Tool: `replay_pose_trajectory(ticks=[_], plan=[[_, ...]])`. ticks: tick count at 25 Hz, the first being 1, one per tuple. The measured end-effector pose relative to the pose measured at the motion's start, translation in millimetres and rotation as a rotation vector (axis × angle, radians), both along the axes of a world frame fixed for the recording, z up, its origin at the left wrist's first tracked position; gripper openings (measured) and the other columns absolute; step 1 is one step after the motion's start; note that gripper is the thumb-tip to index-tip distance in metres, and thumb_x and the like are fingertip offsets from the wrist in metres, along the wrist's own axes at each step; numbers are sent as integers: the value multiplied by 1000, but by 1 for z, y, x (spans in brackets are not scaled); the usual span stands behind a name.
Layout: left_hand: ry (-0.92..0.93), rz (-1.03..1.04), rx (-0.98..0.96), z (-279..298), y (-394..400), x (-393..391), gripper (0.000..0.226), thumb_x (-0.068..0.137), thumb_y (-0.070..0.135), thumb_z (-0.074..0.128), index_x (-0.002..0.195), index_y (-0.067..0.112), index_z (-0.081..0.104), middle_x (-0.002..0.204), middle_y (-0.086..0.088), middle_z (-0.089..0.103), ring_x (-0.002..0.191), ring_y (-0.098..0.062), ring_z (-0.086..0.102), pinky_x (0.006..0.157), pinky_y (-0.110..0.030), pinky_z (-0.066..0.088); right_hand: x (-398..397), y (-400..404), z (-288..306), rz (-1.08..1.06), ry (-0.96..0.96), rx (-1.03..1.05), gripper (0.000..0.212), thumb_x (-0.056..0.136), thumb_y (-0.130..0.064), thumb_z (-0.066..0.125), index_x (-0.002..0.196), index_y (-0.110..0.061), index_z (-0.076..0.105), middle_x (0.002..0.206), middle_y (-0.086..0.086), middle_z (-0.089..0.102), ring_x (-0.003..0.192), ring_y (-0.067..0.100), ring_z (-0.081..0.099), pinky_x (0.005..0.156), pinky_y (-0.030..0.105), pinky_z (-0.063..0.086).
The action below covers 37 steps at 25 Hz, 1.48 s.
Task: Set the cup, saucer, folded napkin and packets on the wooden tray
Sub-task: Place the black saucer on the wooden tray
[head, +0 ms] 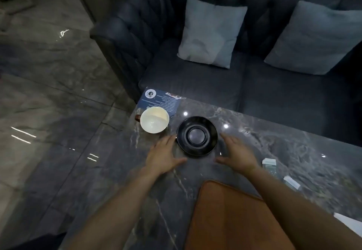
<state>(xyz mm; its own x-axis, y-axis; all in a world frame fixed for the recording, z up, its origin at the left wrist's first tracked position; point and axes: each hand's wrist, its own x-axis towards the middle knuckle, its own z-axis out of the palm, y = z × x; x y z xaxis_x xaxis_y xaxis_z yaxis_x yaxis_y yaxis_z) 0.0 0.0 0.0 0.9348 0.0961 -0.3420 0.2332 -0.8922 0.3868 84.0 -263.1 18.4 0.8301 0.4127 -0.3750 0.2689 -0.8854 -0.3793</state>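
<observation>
- The black saucer sits on the dark marble tabletop, between the two hands.
- The left hand and right hand lie flat-fingered on either side, holding nothing.
- The white cup stands just left of the saucer, beside a blue card.
- The wooden tray lies nearer the person, bare.
- Two packets and a white napkin lie to the right.

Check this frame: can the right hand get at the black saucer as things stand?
Probably yes. The right hand is open just beside the saucer, with only bare table between them. The left hand flanks the other side.
</observation>
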Motion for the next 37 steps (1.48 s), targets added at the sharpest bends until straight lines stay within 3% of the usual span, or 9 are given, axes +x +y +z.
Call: replay_pose_trajectory(ticks=[5, 11, 16, 21, 28, 33, 37], plan=[[-4, 69, -5, -22, -7, 8, 123, 63, 81, 62, 154, 26, 2, 164, 2, 11, 150, -16, 8, 122, -46, 13, 21, 12, -21, 34, 74, -36, 132, 58, -67, 79, 155, -27, -1, 164, -5, 3, 150, 24, -12, 121, 49, 4], [-38, 98, -30, -32, -14, 16, 128, 56, 86, 57, 153, 29, -2, 164, 0, 8, 150, -17, 2, 122, -51, 3, 34, 16, -39, 20, 107, -76, 140, 46, -79, 74, 150, -40, -12, 163, -9, -12, 145, 24, -27, 116, 59, -14], [-54, 160, -20, -36, -22, 19, 135, 49, 86, 61, 153, 27, -1, 162, -1, 8, 150, -17, 0, 120, -52, -8, 38, 16, -49, -12, 139, -52, 140, 41, -81, 74, 145, -49, -14, 161, -12, -21, 144, 25, -30, 112, 63, -16], [-84, 205, -47, -37, -26, 19, 135, 44, 81, 69, 151, 29, 5, 160, 1, 13, 149, -16, 2, 120, -53, -8, 36, 14, -54, -26, 121, -19, 140, 36, -83, 72, 143, -54, -13, 161, -13, -19, 144, 24, -29, 110, 64, -18], [-59, 220, -157, -39, -31, 6, 138, 40, 77, 73, 151, 37, 2, 163, 12, 6, 150, -13, -11, 115, -49, -16, 19, 10, -56, -30, 138, 34, 140, 37, -80, 73, 145, -50, -10, 162, -12, -18, 144, 26, -30, 105, 62, -25], [-20, 211, -168, -38, -39, -16, 140, 40, 78, 73, 151, 38, -3, 165, 9, -2, 146, -7, -21, 114, -49, -20, -9, 1, -53, -47, 126, 37, 140, 39, -78, 75, 149, -43, -5, 163, -11, -15, 145, 27, -28, 107, 63, -22], [-8, 209, -228, -27, -43, -35, 138, 40, 75, 76, 150, 40, 1, 165, 8, 2, 143, -4, -24, 113, -49, -21, -32, -3, -40, -70, 165, 37, 140, 39, -79, 73, 148, -46, -7, 163, -11, -10, 146, 29, -23, 111, 65, -16]])
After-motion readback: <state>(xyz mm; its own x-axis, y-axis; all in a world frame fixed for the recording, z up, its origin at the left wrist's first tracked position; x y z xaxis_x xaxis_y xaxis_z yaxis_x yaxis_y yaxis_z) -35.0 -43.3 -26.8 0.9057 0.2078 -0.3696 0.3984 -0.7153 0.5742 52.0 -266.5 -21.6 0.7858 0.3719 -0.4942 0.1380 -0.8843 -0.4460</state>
